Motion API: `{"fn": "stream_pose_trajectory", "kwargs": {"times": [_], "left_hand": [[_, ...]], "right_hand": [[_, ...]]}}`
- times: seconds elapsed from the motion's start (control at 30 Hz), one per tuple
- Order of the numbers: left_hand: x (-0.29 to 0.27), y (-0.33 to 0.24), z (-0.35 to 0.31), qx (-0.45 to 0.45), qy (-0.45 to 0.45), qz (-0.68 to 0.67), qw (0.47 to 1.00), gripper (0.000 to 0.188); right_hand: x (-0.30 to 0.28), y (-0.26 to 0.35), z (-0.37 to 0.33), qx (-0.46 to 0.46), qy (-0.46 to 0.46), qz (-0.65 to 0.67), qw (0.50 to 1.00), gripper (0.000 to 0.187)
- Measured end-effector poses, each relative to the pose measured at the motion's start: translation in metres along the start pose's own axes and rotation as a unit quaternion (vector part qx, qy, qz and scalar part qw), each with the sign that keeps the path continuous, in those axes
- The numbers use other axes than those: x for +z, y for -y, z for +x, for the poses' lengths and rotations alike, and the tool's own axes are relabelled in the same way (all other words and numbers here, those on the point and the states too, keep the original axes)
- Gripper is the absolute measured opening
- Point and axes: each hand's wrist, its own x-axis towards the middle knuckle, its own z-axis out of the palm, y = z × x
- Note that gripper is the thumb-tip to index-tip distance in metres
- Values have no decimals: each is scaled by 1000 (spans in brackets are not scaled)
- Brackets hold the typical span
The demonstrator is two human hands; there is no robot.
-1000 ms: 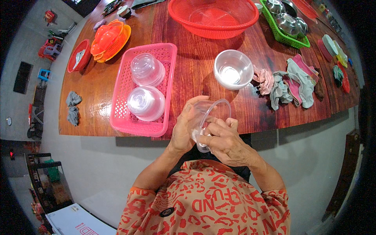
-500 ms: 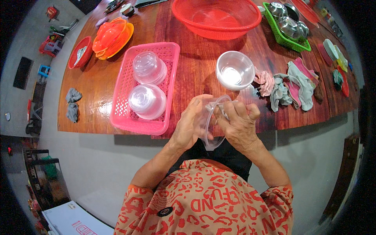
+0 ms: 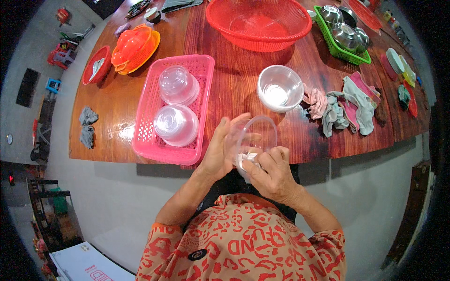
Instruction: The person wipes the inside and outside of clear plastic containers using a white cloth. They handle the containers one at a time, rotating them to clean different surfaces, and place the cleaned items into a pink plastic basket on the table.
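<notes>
At the table's near edge my left hand (image 3: 219, 150) cups a clear plastic bowl (image 3: 269, 125) from its outer left side, the bowl tipped with its mouth toward the right. My right hand (image 3: 274, 171) is closed on a whitish cloth (image 3: 247, 160) and presses it against the inside of the bowl, low down. Part of the cloth is hidden by my fingers. Just beyond my hands stands a stack of clear bowls (image 3: 280, 89), mouth up. Left of them, a pink perforated basket (image 3: 206, 100) holds two upside-down stacks of clear bowls (image 3: 176, 122).
Crumpled cloths (image 3: 335, 112) lie on the right of the wooden table (image 3: 234, 70). A large red basket (image 3: 260, 44) stands at the back, a green basket (image 3: 335, 49) of metal bowls beside it. Orange baskets (image 3: 136, 47), a red bowl (image 3: 89, 77) and grey rags (image 3: 87, 126) are at left.
My right hand has moved down and slightly left with the cloth, from the bowl's upper part to its lower inside. The bowl has turned a little in my left hand.
</notes>
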Motion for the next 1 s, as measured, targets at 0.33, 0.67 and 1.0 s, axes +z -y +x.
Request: {"fn": "stream_pose_trajectory", "kwargs": {"times": [0.33,0.67,1.0], "left_hand": [[-3,28,-12,137,23,61,988,83],[6,24,-12,21,-9,-23,999,60],[2,25,-12,29,34,-18,999,56]], "right_hand": [[-1,1,5,49,82,204,974,34],[-5,-35,8,8,47,-188,981,20],[-12,-14,8,56,153,12,987,13]]}}
